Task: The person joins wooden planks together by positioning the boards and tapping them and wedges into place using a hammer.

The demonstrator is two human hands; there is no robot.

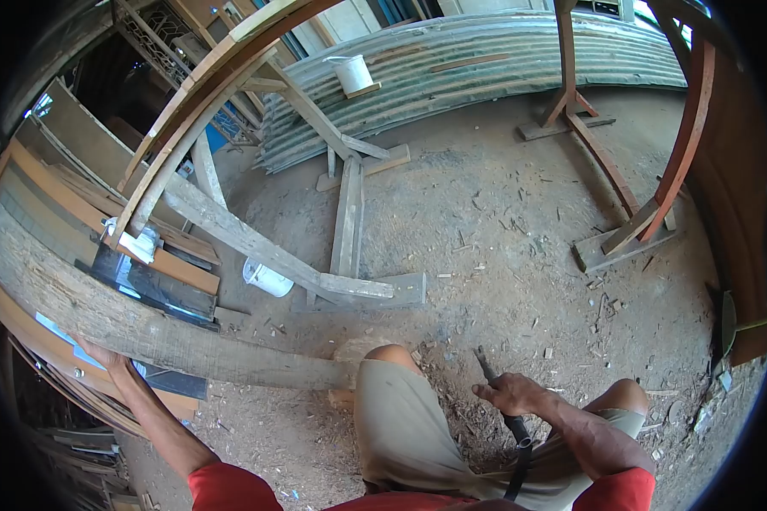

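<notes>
A long, rough wooden plank point(170, 336) runs from the far left to beside my left knee, its near end by a small wood block point(342, 396). My left hand point(100, 352) grips the plank's lower edge, with some fingers hidden. In front of my lap, my right hand point(517, 395) is closed around a long dark tool point(516, 427) with a metal ring on it. One narrow end of the tool points forward past the fist, while the other runs back toward my body. Its exact kind I cannot make out.
A wooden trestle point(349, 221) stands ahead, near a white bucket point(268, 278). Corrugated sheets point(469, 72) lie stacked at the back, with another white bucket point(354, 75) on them. At right stands a reddish frame point(686, 136). Wood chips litter the dirt floor point(486, 221).
</notes>
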